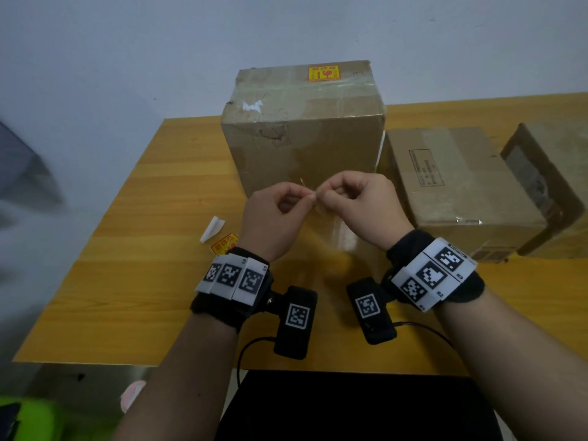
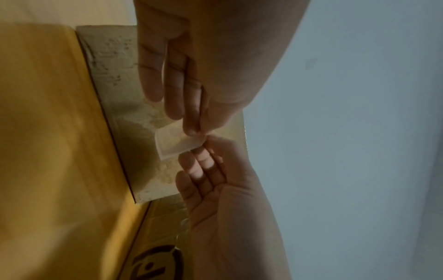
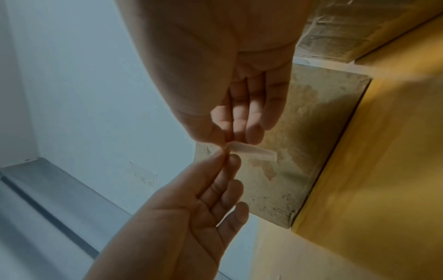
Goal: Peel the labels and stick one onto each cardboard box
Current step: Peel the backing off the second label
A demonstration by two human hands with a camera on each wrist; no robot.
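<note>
The left hand [image 1: 270,214] and the right hand [image 1: 359,208] both pinch one small label [image 2: 178,144] between thumb and fingertips, just in front of the tall box [image 1: 302,128], which already carries a yellow sticker [image 1: 324,73]. The two boxes [image 1: 461,186] right of the hands seem still unlabelled. A spare label [image 1: 224,243] lies by the left wrist. Only the wrist views show the label's pale back.

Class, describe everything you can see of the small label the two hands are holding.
The small pale rectangular label looks thin, paper-like and slightly curled, its print not readable. It is held in the air in front of the tall brown cardboard box, pinched at one corner by the left hand and the right hand, touching nothing else.
</note>
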